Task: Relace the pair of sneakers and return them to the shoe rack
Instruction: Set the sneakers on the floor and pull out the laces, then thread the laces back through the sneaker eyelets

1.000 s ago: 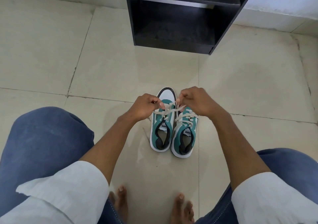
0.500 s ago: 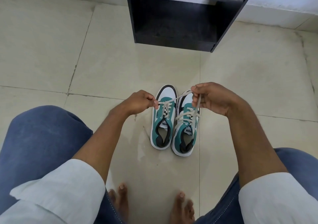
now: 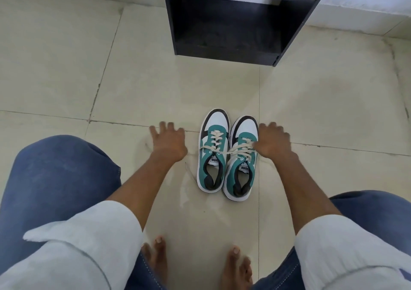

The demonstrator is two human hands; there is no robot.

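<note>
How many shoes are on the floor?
2. The left sneaker and the right sneaker stand side by side on the floor, in front of the black shoe rack. None hidden, as far as I can see.

Glossy, smooth cream floor tiles (image 3: 66, 56) with gritty grout lines; matt black laminate shoe rack (image 3: 224, 51), chipped at one edge; sneakers (image 3: 224, 156) in smooth teal-and-white leather-like panels with woven cloth laces (image 3: 240, 148); blue denim trousers (image 3: 55, 178).
</note>
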